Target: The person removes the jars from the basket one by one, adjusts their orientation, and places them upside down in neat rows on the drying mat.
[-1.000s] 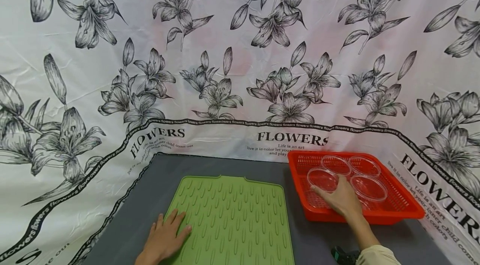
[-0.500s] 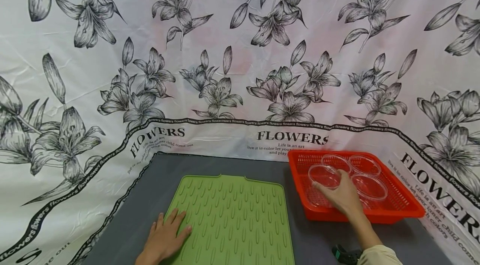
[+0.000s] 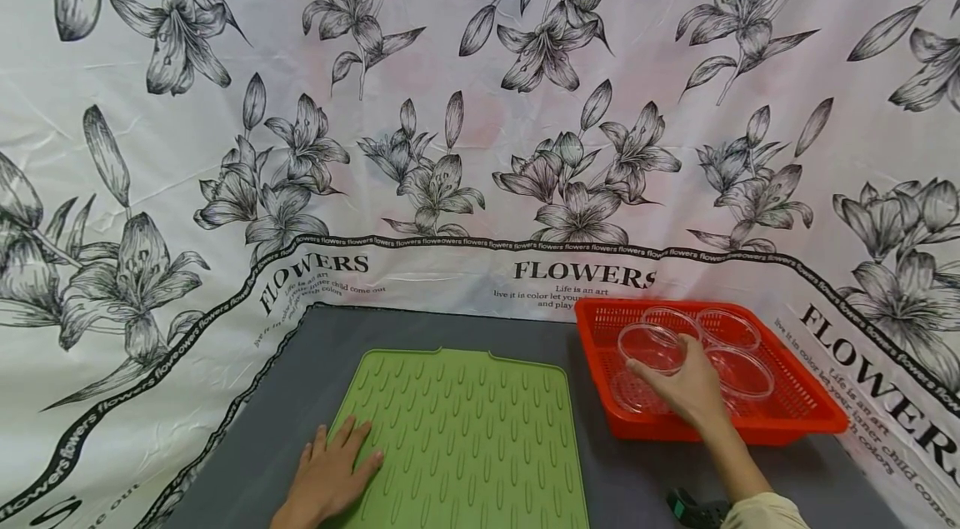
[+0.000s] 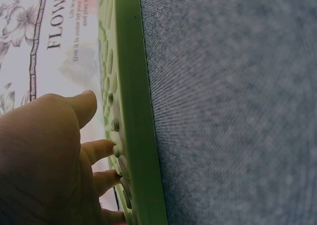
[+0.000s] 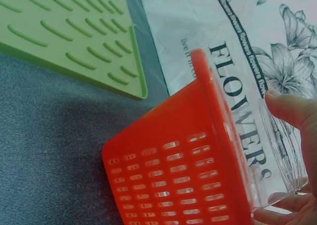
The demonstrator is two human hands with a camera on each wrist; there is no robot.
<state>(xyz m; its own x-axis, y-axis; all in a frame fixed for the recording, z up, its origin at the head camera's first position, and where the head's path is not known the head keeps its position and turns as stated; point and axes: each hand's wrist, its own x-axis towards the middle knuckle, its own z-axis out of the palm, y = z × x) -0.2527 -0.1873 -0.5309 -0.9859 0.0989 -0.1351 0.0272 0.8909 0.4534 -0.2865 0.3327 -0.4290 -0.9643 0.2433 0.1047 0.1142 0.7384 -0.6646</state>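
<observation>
My right hand [image 3: 697, 387] pinches a clear round dish [image 3: 649, 347] by its rim, thumb on the near side and fingers at the far right. The dish is raised over the left part of the red basket [image 3: 720, 432]. In the right wrist view, thumb and fingers span the clear dish [image 5: 283, 150] above the basket rim, and part of the hand is cut off. My left hand [image 3: 326, 471] rests with fingers spread on the left edge of the green mat [image 3: 472, 429]. In the left wrist view, its fingertips touch the raised bumps near the mat's edge.
Several other clear dishes, including one at the front right [image 3: 741, 373], sit in the basket. A black device with a green part [image 3: 696, 507] lies on the grey table [image 3: 600, 471] beside the right sleeve. A flower-printed sheet [image 3: 450, 279] hangs behind the table.
My right hand has lifted the clear dish slightly up from the basket, uncovering another clear round piece below it. The left hand has not moved.
</observation>
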